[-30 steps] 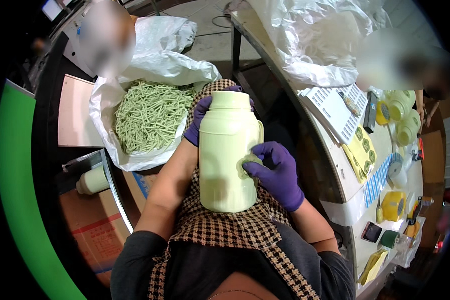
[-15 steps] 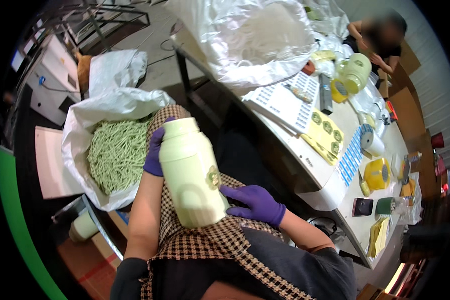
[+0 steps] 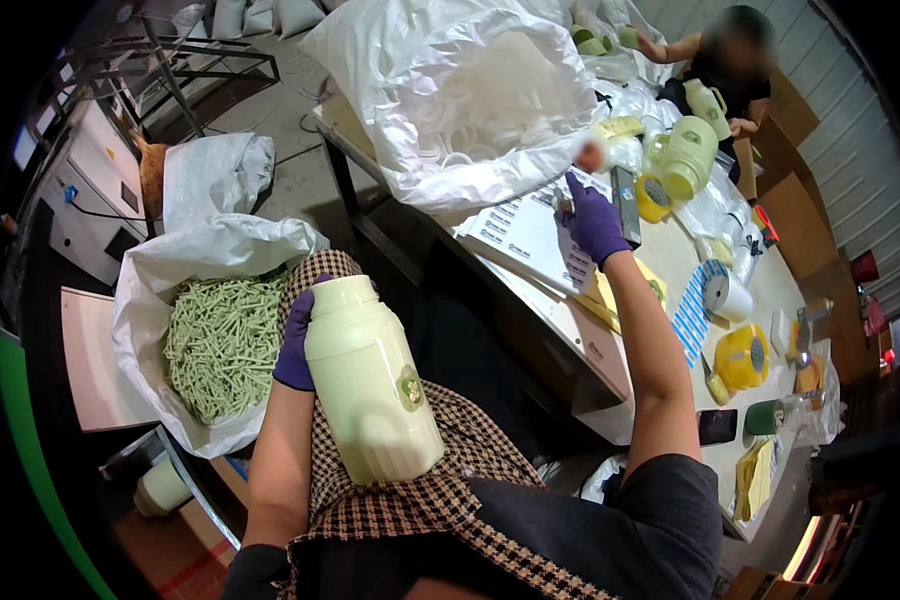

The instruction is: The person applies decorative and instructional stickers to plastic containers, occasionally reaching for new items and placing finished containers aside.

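A pale green vacuum flask body [image 3: 372,385] leans across my lap, its open neck pointing away from me and a small round sticker on its right side. My left hand [image 3: 296,345], in a purple glove, grips it near the neck; some fingers are hidden behind it. My right hand [image 3: 598,222], also gloved in purple, is over printed white label sheets [image 3: 515,232] on the table. Its index finger is stretched out and its thumb side is beside a small item too unclear to name. Yellow sticker sheets [image 3: 602,305] lie partly under my right forearm.
A white sack of clear rings [image 3: 400,130] stands on the table. To my left, another sack [image 3: 135,350] holds pale green sticks [image 3: 220,345]. Tape rolls [image 3: 742,356], a phone [image 3: 717,427] and flasks [image 3: 690,158] are at right. A co-worker [image 3: 735,75] sits at the far side.
My right hand has left the flask's side and reached forward to the label sheets. The flask, still in my left hand, appears slightly lower in view. The co-worker's arm now extends toward green parts.
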Demonstrator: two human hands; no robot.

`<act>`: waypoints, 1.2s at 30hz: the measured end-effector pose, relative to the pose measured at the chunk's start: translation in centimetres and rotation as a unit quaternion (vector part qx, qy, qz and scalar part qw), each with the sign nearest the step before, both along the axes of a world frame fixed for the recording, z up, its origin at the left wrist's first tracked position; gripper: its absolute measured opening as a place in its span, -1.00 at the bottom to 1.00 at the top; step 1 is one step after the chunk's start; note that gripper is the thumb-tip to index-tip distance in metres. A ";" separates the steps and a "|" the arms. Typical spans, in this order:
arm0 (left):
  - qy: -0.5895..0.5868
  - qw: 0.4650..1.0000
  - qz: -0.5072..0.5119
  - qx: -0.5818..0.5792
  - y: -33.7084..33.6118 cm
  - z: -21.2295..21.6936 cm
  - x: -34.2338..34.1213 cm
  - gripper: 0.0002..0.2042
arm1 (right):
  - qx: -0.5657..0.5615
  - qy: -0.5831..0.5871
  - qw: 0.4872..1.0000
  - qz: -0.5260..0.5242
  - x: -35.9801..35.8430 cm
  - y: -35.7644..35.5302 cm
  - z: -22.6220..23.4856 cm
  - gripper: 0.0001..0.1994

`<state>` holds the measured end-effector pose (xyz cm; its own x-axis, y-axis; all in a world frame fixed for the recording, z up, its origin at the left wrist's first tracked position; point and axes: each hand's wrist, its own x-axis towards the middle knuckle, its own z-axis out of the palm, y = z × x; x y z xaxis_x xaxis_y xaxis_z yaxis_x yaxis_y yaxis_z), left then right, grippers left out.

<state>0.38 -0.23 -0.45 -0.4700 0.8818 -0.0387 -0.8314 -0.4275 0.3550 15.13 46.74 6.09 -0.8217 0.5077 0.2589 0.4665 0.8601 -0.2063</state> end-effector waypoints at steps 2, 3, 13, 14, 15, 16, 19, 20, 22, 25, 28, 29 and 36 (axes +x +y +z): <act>0.015 0.999 0.038 0.011 0.0 0.3 0.2 -0.53 | -0.015 0.052 0.998 0.027 0.1 0.7 -0.2 -0.43; 0.011 0.999 0.040 0.011 -0.2 0.2 0.4 -0.55 | -0.092 0.066 0.993 0.045 0.5 0.5 0.4 -0.53; -0.017 0.998 0.047 -0.027 -0.6 -0.9 -0.5 -0.72 | -0.040 0.096 0.994 0.022 2.1 -5.5 0.8 -0.72; -0.012 0.999 0.044 -0.027 -0.4 -0.8 -0.4 -0.72 | -0.050 0.088 0.995 0.021 1.9 -5.2 0.0 -0.72; -0.002 0.998 0.050 -0.034 -0.3 -0.7 -0.4 -0.74 | -0.041 0.081 0.996 0.014 1.7 -5.2 -0.1 -0.72; 0.009 0.998 0.056 -0.040 -0.3 -0.6 -0.3 -0.75 | -0.031 0.073 0.997 0.008 1.5 -5.3 -0.2 -0.72; 0.070 0.988 0.075 -0.112 0.3 2.0 1.0 -0.77 | -0.002 0.052 0.998 -0.017 1.0 -5.4 -0.6 -0.71; 0.155 0.975 0.079 -0.138 0.3 2.1 0.9 -0.77 | 0.006 0.046 0.999 -0.026 0.9 -5.5 -0.8 -0.71; 0.330 0.922 0.095 -0.182 -0.1 2.5 0.1 -0.77 | -0.002 0.036 0.999 -0.041 0.2 -6.5 -0.1 -0.71; 0.396 0.869 0.090 -0.282 0.0 6.6 0.7 -0.75 | 0.026 0.014 0.999 -0.032 -0.6 -7.0 -0.3 -0.65; 0.479 0.790 0.191 -0.331 1.1 9.4 2.6 -0.71 | -0.040 0.002 0.999 -0.020 -1.0 -3.4 -1.4 -0.64; 0.533 0.763 0.152 -0.334 1.9 10.0 2.3 -0.69 | 0.002 0.120 0.992 0.048 1.3 2.0 -3.8 -0.65; 0.514 0.776 0.170 -0.323 1.5 6.5 1.8 -0.73 | -0.037 0.409 0.908 0.079 4.5 -14.0 5.2 -0.80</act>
<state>2.20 1.32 6.03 -0.7471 0.6521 0.1290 0.1565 -0.0161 0.9876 19.67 32.69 11.30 -0.4331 0.4412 0.7859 0.0032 0.8727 -0.4882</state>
